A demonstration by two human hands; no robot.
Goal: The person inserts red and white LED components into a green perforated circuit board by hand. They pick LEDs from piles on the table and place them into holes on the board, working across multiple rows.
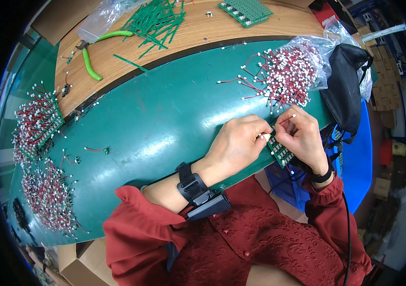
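A green circuit board panel with small parts on it lies beneath my two hands, near the front edge of the green mat. My right hand is closed in a pinch, with a short red wire lead and its white plug sticking out from the fingers. Beside it, my left hand pinches at the panel's left edge. Something whitish shows at those fingertips, too small to make out. Just beyond the hands spreads a heap of red wire leads with white plugs, partly inside a clear plastic bag.
Green-handled cutters, green strips and stacked circuit boards lie on the wooden surface at the back. Wired boards and another heap of leads sit at far left. A black bag and blue bin are at right.
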